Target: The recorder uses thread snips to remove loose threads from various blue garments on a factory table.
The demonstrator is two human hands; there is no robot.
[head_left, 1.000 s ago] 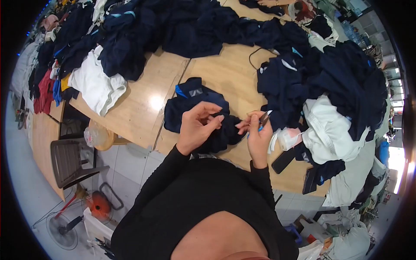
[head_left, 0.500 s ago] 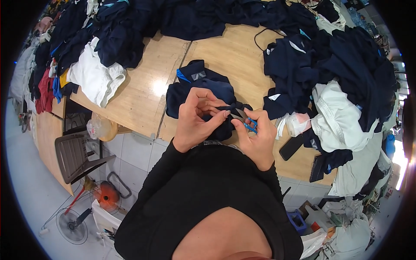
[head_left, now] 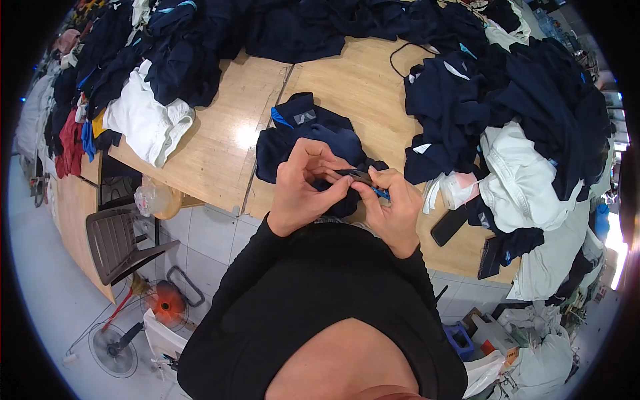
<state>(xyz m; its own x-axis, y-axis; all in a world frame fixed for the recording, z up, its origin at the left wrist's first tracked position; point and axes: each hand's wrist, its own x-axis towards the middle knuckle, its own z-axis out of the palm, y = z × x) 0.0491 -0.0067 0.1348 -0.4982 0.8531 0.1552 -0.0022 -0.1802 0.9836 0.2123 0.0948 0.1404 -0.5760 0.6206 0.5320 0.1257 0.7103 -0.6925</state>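
A navy garment (head_left: 323, 137) with a blue strip and a grey patch lies bunched on the wooden table in front of me. My left hand (head_left: 308, 181) pinches an edge of it between thumb and fingers. Close against those fingertips, my right hand (head_left: 392, 208) grips small thread snips (head_left: 362, 177) with blue handles, their metal blades pointing left at the pinched cloth. The blades look nearly closed, and the exact spot they touch is hidden by my fingers.
Navy garments (head_left: 293, 30) are heaped along the table's far side, with more at right (head_left: 447, 100). White garments lie left (head_left: 150, 117) and right (head_left: 520, 177). A dark phone (head_left: 450, 227) rests near the right front edge. A brown chair (head_left: 117, 243) and a fan (head_left: 113, 347) stand at left.
My right hand has shifted slightly left, bringing the snips closer to my left fingertips. The blades, spread apart before, have come together.
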